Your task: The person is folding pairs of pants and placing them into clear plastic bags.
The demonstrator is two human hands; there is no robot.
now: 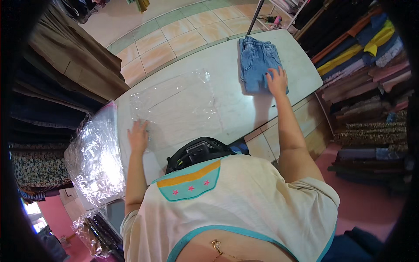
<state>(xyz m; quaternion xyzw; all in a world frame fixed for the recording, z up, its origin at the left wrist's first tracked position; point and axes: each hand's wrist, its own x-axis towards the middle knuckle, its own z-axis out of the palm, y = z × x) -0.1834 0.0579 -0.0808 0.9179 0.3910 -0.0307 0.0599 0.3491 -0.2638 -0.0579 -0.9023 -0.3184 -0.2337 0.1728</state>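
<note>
On the white table, a folded pair of blue denim pants (pixel 257 62) with an elastic waistband lies toward the far right. My right hand (pixel 278 80) rests with fingers apart on its lower right part, gripping nothing that I can see. A clear plastic bag (pixel 176 101) is spread flat over the middle of the table. At its near left edge is my left hand (pixel 138 134), palm down with fingers spread, touching the plastic or the tabletop; which one I cannot tell.
A shiny pile of clear plastic bags (pixel 98 157) covers the left end of the white table (pixel 301 65). Trousers hang (pixel 75 55) at the left. Stacks of folded garments (pixel 363 88) fill the right side. A black mesh bag (pixel 199 149) sits between my body and the table.
</note>
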